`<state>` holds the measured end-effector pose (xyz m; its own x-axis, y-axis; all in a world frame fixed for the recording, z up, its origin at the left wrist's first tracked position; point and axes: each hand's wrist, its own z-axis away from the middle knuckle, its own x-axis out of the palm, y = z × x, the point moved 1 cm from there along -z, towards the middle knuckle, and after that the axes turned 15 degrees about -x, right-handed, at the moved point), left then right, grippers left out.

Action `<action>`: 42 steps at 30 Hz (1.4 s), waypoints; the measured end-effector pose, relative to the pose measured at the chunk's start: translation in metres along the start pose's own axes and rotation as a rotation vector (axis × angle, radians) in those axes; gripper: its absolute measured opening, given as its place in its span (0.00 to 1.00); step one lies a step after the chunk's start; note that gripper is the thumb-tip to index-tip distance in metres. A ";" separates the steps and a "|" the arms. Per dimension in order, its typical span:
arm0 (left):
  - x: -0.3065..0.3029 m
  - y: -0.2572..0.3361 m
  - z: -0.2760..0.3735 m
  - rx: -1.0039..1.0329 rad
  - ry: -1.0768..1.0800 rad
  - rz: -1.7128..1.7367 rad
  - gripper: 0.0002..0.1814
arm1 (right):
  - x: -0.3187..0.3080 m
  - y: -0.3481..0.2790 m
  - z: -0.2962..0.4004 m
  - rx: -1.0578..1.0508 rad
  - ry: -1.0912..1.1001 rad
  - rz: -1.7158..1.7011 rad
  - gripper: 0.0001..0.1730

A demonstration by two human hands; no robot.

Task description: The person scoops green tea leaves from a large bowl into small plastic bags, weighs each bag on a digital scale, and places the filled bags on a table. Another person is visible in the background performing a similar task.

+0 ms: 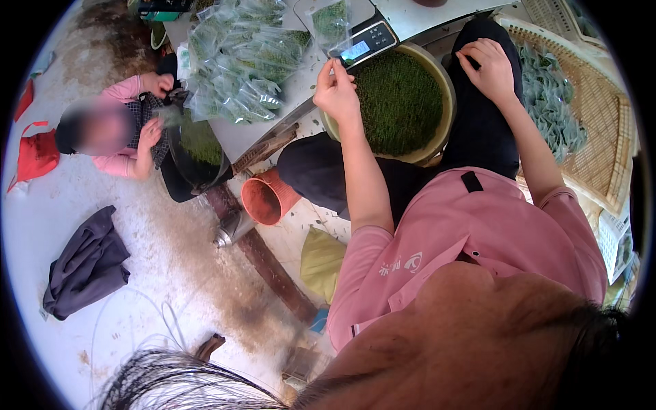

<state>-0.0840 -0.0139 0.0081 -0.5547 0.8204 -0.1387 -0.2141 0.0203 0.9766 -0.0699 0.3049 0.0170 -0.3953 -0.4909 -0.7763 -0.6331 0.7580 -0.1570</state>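
My left hand [337, 95] is at the front edge of a digital kitchen scale [376, 43], thumb and fingertips pinched together; whether a tiny piece is between them is unclear. On the scale lies a clear plastic bag [329, 23] with small green plant pieces. Below the scale, a round pale tub [449, 102] full of the same green stuff stands between my knees. Resting on my right knee, my right hand [487, 66] has loosely bent fingers and no visible object in it. Many filled clear bags [246, 66] are heaped on the metal table [236, 136], left of the scale.
Filled bags [548, 102] lie in a woven basket [597, 107] at my right. A co-worker in pink sits at the left beside a dark tub [200, 146] of green material, holding a small bag. An orange bucket [266, 197], metal flask [233, 230] and green cushion [322, 261] are on the floor.
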 end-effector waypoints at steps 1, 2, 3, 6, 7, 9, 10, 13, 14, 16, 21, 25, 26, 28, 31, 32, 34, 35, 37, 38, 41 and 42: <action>0.001 -0.001 -0.004 0.037 0.013 -0.080 0.14 | 0.001 0.000 0.000 -0.006 -0.003 0.002 0.05; 0.005 0.000 -0.010 0.076 0.025 -0.158 0.13 | 0.001 -0.001 -0.001 -0.012 -0.003 0.007 0.05; 0.009 0.000 -0.017 0.116 0.036 -0.236 0.13 | 0.001 -0.001 -0.001 -0.011 -0.006 0.000 0.05; 0.024 0.006 -0.033 0.389 0.246 -0.645 0.09 | 0.002 -0.003 -0.003 -0.008 -0.005 -0.005 0.06; 0.028 0.008 -0.034 0.469 0.295 -0.750 0.09 | 0.002 -0.004 -0.003 -0.005 0.000 0.000 0.06; 0.030 0.011 -0.033 0.419 0.324 -0.722 0.10 | 0.001 -0.004 -0.003 -0.001 0.014 0.010 0.06; 0.030 0.012 -0.030 0.390 0.334 -0.716 0.10 | 0.001 -0.004 -0.003 0.001 0.022 0.014 0.05; 0.018 0.012 -0.017 -0.046 0.027 -0.217 0.14 | -0.001 -0.003 -0.001 0.010 -0.002 0.022 0.05; 0.013 0.012 -0.012 -0.113 -0.081 -0.033 0.14 | -0.001 -0.002 0.000 0.016 -0.024 0.020 0.05; 0.007 0.013 -0.008 -0.181 -0.159 0.137 0.12 | -0.001 -0.002 0.001 -0.009 -0.011 0.020 0.06; 0.000 0.012 0.002 -0.245 -0.137 0.174 0.07 | 0.001 -0.002 0.000 -0.031 0.021 0.022 0.06; -0.012 0.010 0.015 -0.233 -0.133 0.231 0.06 | 0.001 -0.002 0.003 -0.003 -0.015 0.023 0.06; -0.016 0.008 0.020 -0.229 -0.147 0.243 0.06 | 0.002 -0.002 0.004 0.007 -0.032 0.020 0.07; -0.023 0.004 0.028 -0.231 -0.171 0.262 0.05 | 0.002 -0.001 0.005 -0.007 -0.018 0.032 0.07; -0.036 -0.011 0.045 -0.256 -0.202 0.280 0.03 | 0.004 0.000 0.006 -0.014 -0.007 0.033 0.07; -0.039 -0.018 0.052 -0.264 -0.211 0.283 0.03 | 0.004 0.000 0.006 -0.016 -0.006 0.030 0.07; -0.042 -0.034 0.061 -0.307 -0.206 0.286 0.02 | 0.005 0.000 0.007 -0.017 -0.009 0.034 0.07; -0.044 -0.041 0.063 -0.314 -0.221 0.300 0.01 | 0.006 0.000 0.007 -0.009 -0.014 0.037 0.07; -0.047 -0.053 0.066 -0.394 -0.218 0.296 0.01 | 0.006 0.000 0.007 -0.029 -0.024 0.044 0.07; -0.048 -0.056 0.066 -0.380 -0.244 0.282 0.01 | 0.006 0.000 0.006 -0.034 -0.030 0.048 0.07; -0.046 -0.062 0.065 -0.326 -0.311 0.264 0.02 | 0.008 -0.006 0.004 -0.087 -0.014 0.077 0.07; -0.044 -0.062 0.066 -0.324 -0.331 0.249 0.02 | 0.010 -0.012 0.004 -0.069 -0.015 -0.004 0.07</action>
<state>0.0064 -0.0138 -0.0359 -0.3483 0.9154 0.2019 -0.3745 -0.3333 0.8652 -0.0634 0.2928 0.0084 -0.3830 -0.4865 -0.7853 -0.6792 0.7244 -0.1176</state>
